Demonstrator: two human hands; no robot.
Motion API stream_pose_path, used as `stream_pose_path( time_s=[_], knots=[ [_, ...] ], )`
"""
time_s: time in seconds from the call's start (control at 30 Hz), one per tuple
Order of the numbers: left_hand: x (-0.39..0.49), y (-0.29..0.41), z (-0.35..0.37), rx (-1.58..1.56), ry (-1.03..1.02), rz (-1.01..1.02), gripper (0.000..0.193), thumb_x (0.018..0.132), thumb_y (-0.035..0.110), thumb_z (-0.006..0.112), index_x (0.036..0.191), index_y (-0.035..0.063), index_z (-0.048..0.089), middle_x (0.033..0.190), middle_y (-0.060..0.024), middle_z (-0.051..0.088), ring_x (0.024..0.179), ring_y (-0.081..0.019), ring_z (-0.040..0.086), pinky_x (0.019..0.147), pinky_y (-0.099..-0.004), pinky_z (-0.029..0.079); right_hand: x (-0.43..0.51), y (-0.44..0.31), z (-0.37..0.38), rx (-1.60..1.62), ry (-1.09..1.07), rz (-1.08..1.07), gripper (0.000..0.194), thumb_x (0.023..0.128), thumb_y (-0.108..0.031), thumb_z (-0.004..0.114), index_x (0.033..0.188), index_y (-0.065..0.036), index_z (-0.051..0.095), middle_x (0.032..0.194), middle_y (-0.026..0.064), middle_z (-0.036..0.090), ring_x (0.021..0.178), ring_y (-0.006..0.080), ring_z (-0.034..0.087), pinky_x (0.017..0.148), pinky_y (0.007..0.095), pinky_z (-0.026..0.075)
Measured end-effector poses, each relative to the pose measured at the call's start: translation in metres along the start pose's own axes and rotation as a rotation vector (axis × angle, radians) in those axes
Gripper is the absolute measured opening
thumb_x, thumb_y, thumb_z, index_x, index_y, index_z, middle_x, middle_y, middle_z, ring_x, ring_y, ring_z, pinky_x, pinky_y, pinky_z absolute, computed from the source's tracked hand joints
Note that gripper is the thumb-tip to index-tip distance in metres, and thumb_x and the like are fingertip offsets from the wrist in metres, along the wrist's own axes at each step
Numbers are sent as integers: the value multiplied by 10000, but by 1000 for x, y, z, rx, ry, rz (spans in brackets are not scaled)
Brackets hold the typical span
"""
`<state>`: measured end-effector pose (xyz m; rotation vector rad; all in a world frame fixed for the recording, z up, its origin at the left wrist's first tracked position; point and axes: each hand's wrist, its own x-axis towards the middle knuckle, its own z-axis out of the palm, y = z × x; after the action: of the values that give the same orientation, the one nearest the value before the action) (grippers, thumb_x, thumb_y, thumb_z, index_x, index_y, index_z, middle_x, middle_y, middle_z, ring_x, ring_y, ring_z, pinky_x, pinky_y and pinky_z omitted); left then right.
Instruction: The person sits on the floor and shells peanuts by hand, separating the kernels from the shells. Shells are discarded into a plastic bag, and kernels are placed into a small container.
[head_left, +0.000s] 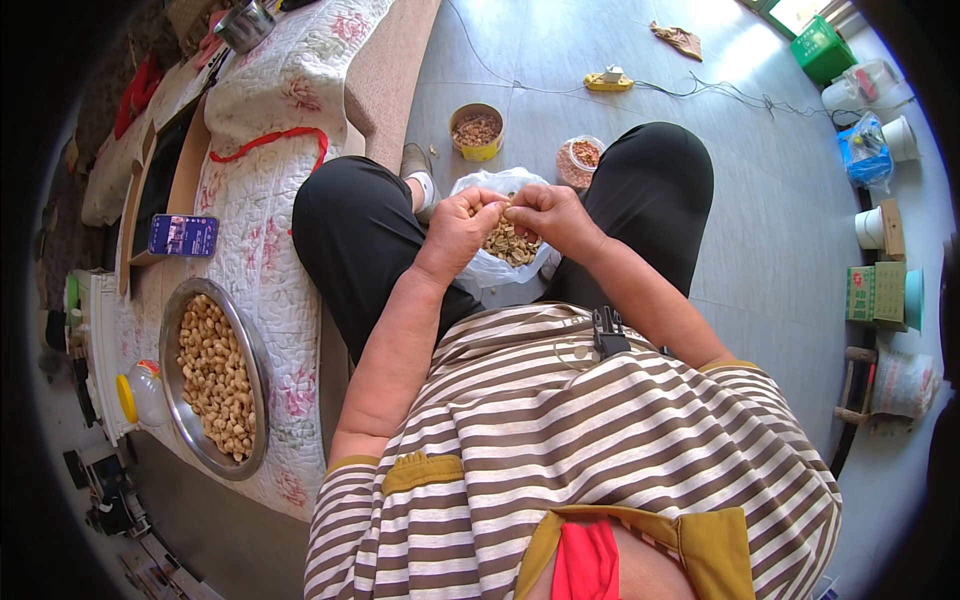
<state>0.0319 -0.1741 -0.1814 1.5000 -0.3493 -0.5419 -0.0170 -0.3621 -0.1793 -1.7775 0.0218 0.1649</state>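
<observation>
Above a white plastic bag (486, 271) between my knees, my left hand (459, 234) and my right hand (553, 217) meet at the fingertips. They pinch a small peanut (508, 205), mostly hidden by the fingers. More peanuts (474, 212) show in the curl of my left hand. Split peanut shells (511, 247) lie in the bag below. Beyond it stand a yellow tin (481, 153) of shelled peanuts (475, 130) and a clear plastic tub (571, 174) of reddish kernels. To my left, a steel basin (259, 375) holds many unshelled peanuts (214, 375).
A floral quilt (289, 435) covers the seat at my left. A phone (183, 235) leans on a cardboard box (187, 161); a yellow-lidded jar (144, 394) stands by the basin. A power strip (607, 81) with cords and a cloth (677, 40) lie on the floor.
</observation>
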Motion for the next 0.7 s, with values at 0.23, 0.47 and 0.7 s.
stream_pose_path(
  time_s=[0.23,0.47,0.7],
  knots=[
    [6,-12,2,-116,52,-21,90,1002,119,590,1038,36,596,739,19,589,524,-19,477,439,-174,355,6,9,13,323,62,110,233,968,-226,680,893,-8,713,697,24,669,577,67,608,521,208,480],
    [9,-14,4,-132,117,-2,79,990,105,593,1034,39,597,776,0,620,547,-19,495,458,-169,375,8,12,25,568,90,182,240,998,-267,631,923,-45,683,753,25,656,575,80,583,552,216,498],
    [9,-12,6,143,192,205,87,967,79,612,1006,12,650,840,-32,676,708,-77,617,635,-229,507,13,18,24,744,84,272,230,1019,-277,592,972,-67,671,835,0,640,697,79,593,584,242,494]
  ],
)
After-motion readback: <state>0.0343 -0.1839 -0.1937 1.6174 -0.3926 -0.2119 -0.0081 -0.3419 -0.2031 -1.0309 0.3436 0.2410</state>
